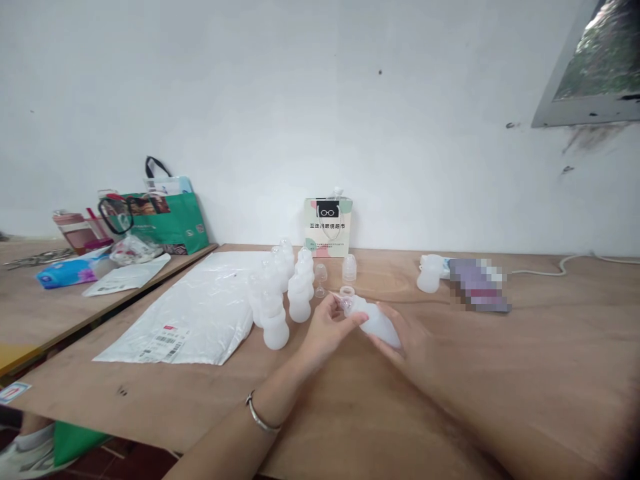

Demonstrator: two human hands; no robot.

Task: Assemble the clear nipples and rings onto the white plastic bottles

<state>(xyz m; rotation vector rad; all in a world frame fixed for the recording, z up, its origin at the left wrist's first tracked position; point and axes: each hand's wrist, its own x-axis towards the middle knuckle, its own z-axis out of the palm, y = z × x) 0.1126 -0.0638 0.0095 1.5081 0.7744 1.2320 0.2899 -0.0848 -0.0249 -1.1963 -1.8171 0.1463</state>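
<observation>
A frosted white baby bottle lies tilted between my hands, its neck pointing up and to the left. My right hand is wrapped around the bottle's body from the right. At the neck, my left hand is closed on a small clear piece, with its thumb reaching along the bottle. The fingers partly hide this piece, and I cannot tell whether it is fixed to the bottle. Just behind the hands are a white ring, a clear domed cap and a clear nipple-shaped piece.
Several capped bottles stand in rows left of my hands, beside a white plastic mailer. A paper bag stands against the wall. To the right are another bottle and a blurred purple item. A green bag stands far left.
</observation>
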